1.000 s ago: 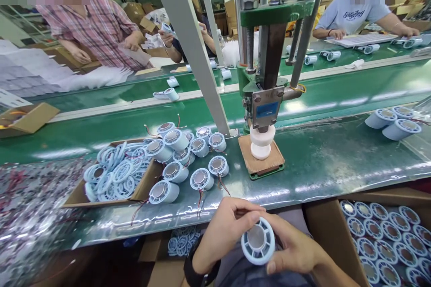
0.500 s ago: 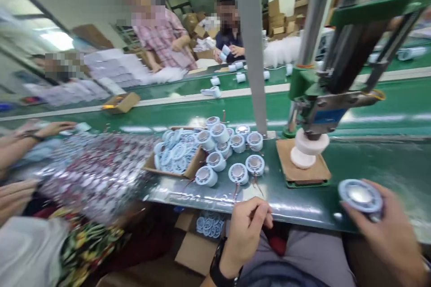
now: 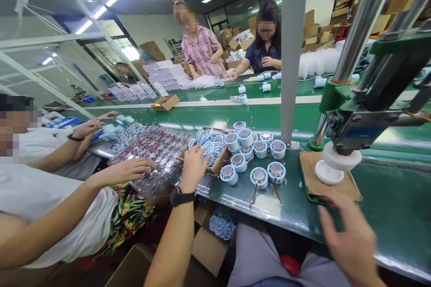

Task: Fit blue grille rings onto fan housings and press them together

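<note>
My left hand (image 3: 193,168), a dark band on its wrist, reaches over the near side of a cardboard box (image 3: 215,168) of light-blue rings (image 3: 211,141). Its fingers are apart and bent, with the tips among the rings. Blurred by motion, my right hand (image 3: 353,237) is just in front of the press base, fingers apart and nothing visible in them. Light-blue round units with silvery centres (image 3: 259,177) and trailing wires stand between the box and the press. On the press's cardboard-covered base lies a white round holder (image 3: 329,173), under a white round pad (image 3: 341,156).
A green press (image 3: 367,116) stands at the right, beside a grey post (image 3: 292,54). A sheet of clear-wrapped parts (image 3: 155,145) lies left of the box. A co-worker's hand (image 3: 134,169) is over it. Below the table edge, another carton holds rings (image 3: 222,223).
My left hand has gone from the table edge to the ring box. My right hand has moved left towards the press; the light-blue unit it held is no longer visible there. The view has swung left.
</note>
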`<state>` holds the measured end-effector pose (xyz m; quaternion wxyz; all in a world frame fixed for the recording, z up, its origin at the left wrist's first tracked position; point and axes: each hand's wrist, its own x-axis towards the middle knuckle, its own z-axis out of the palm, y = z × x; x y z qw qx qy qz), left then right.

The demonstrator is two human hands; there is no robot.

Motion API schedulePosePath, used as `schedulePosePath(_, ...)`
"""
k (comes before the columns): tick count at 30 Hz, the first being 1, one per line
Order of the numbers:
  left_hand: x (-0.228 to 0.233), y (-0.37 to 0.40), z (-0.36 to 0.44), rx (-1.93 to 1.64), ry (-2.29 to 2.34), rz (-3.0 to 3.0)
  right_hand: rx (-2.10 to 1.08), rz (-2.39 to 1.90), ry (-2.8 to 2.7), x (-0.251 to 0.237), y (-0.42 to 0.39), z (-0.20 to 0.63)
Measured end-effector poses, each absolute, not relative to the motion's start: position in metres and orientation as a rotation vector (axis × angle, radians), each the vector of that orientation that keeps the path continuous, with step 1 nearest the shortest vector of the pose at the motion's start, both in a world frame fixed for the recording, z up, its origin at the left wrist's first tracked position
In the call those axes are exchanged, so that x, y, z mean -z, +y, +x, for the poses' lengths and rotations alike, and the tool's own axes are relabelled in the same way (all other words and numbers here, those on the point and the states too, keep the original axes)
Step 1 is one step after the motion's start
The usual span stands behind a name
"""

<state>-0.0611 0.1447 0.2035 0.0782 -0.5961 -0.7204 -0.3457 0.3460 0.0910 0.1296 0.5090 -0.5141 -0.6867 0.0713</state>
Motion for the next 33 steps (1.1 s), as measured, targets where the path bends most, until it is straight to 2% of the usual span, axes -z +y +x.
schedulePosePath(7,-0.193,0.167,-0.086,0.810,-2.081,-1.915,-0.213,-1.265,-1.919,-0.139,0.133,0.248)
schedulePosePath(11,-0.194,0.169,-0.089,0.839,-2.041,-1.926,-0.205,-1.279,-1.922,-0.136,0.146,0.253)
schedulePosePath(16,-0.206,0.163,-0.079,1.036,-1.953,-1.883,-0.225,-1.158,-1.976,-0.133,0.111,0.278)
schedulePosePath(22,-0.220,0.146,-0.026,1.240,-1.801,-1.909,-0.572,-1.010,-2.318,-0.157,0.098,0.252)
schedulePosePath(27,-0.217,0.105,0.030,1.281,-1.649,-2.120,-0.516,-1.030,-2.310,-0.153,0.105,0.269)
schedulePosePath(33,-0.165,0.073,0.099,1.049,-1.571,-2.819,-0.319,-1.128,-1.983,-0.128,0.077,0.330)
